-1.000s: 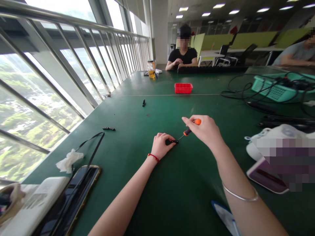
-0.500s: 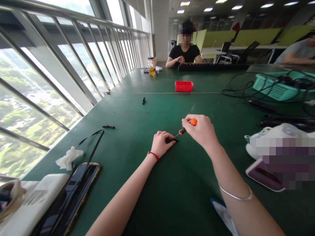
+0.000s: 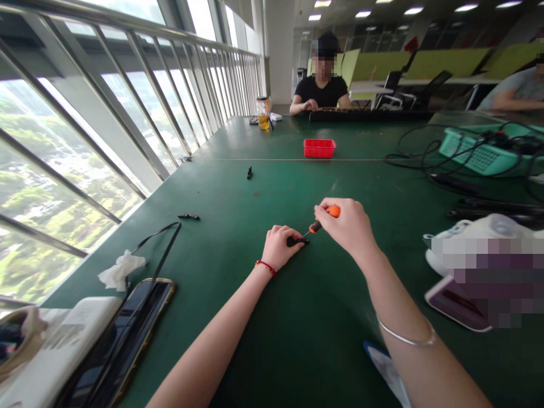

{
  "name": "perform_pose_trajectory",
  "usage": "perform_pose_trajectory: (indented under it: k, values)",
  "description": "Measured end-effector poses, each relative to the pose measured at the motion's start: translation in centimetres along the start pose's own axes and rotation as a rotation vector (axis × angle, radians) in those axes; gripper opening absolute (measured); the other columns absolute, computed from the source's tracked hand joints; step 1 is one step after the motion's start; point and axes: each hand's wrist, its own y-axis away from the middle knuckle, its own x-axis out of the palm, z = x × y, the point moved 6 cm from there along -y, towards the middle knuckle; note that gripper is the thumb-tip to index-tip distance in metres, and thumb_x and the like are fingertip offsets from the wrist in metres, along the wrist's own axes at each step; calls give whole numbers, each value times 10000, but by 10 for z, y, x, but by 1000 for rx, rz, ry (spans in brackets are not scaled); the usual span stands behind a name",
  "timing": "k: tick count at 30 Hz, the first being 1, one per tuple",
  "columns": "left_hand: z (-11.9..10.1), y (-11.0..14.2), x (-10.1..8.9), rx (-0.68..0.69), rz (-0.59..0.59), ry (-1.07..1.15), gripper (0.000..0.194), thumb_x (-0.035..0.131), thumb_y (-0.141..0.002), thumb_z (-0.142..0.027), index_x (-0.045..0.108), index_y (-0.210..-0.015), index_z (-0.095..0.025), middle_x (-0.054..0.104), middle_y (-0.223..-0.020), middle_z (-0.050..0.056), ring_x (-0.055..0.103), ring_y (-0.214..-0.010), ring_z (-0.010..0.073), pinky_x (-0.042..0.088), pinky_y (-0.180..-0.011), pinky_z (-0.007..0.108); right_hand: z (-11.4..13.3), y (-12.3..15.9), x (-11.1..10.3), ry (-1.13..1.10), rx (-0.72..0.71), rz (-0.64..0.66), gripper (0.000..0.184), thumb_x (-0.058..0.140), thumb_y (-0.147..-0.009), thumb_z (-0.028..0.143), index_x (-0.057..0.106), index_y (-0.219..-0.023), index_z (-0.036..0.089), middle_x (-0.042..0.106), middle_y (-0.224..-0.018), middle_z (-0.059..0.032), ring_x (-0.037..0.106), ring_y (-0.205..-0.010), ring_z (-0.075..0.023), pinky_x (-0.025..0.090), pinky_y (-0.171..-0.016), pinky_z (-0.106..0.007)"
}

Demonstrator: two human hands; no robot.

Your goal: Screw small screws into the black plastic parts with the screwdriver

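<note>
My left hand (image 3: 278,247) is closed on a small black part (image 3: 296,242), pressing it to the green tabletop (image 3: 238,272). Fingers and thumb cover part of it, so its exact kind is unclear. In my right hand (image 3: 346,225) is a screwdriver (image 3: 315,227) with an orange and black handle, gripped from above. Its thin metal shaft slants down left, and the tip meets the black part or sits very close. Two similar small black pieces lie farther off: one to the left (image 3: 188,216), another toward the middle (image 3: 249,173).
A red tray (image 3: 319,148) stands ahead, with a teal basket of cables (image 3: 470,153) at the right. On the left lie a phone (image 3: 148,309), a crumpled tissue (image 3: 122,271) and a white power strip (image 3: 72,340). A person (image 3: 322,85) sits across the table.
The view has shifted very slightly. Both hands, the black part and the screwdriver keep nearly the same positions.
</note>
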Motion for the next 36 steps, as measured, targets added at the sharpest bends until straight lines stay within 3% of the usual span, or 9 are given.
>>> perform_pose_trajectory:
  k: [11, 15, 20, 23, 26, 29, 31, 36]
  values:
    - [0, 1, 0, -3, 3, 1, 92, 648, -736, -286, 667, -814, -240, 664, -870, -5, 510, -939, 212, 377, -870, 373, 2, 1, 1, 67, -2, -3, 274, 434, -769, 384, 540, -582, 215, 567, -574, -14, 477, -549, -147, 273, -489, -249]
    - [1, 0, 1, 4, 3, 5, 98, 645, -738, -294, 667, -819, -243, 662, -871, -7, 512, -935, 211, 376, -867, 372, 4, 3, 1, 76, 5, -5, 140, 493, -727, 373, 528, -749, 239, 570, -616, 12, 501, -576, -154, 294, -499, -243]
    - [1, 0, 2, 14, -2, -4, 101, 646, -736, -299, 663, -814, -237, 658, -858, -4, 509, -931, 217, 379, -851, 376, 12, 4, 3, 35, -53, -38, 247, 544, -708, 383, 453, -885, 236, 576, -721, 11, 521, -599, -147, 307, -498, -225]
    - [0, 1, 1, 14, -2, -11, 96, 645, -741, -303, 663, -809, -239, 659, -871, -1, 509, -937, 217, 379, -859, 377, 14, 5, 6, 95, -43, -54, 297, 391, -826, 520, 461, -854, 232, 564, -657, -3, 518, -571, -163, 275, -483, -232]
    - [0, 0, 1, 9, 0, -9, 97, 647, -740, -302, 666, -810, -238, 657, -871, 1, 510, -940, 216, 380, -870, 377, 16, 8, 8, 161, -23, -65, 335, 288, -877, 506, 472, -847, 227, 526, -560, 0, 502, -519, -172, 249, -477, -245]
    - [2, 0, 3, 5, 0, -16, 112, 645, -738, -306, 672, -818, -232, 659, -880, 10, 511, -936, 223, 387, -860, 379, 22, 10, 6, 171, -37, -78, 227, 401, -816, 398, 457, -943, 218, 541, -592, 1, 498, -514, -174, 253, -472, -250]
    - [3, -1, 3, 5, -9, -17, 129, 648, -731, -307, 674, -832, -230, 660, -904, 16, 512, -939, 232, 391, -850, 380, 25, 12, 6, 154, -48, -71, 299, 464, -750, 363, 430, -1003, 208, 568, -653, -9, 508, -534, -176, 267, -469, -250]
    - [3, -1, 4, 22, -18, -23, 123, 631, -744, -302, 676, -833, -231, 659, -872, 17, 514, -915, 231, 397, -832, 376, 24, 12, 9, 182, -10, -94, 344, 434, -779, 519, 451, -940, 215, 570, -646, -22, 536, -572, -198, 273, -464, -254]
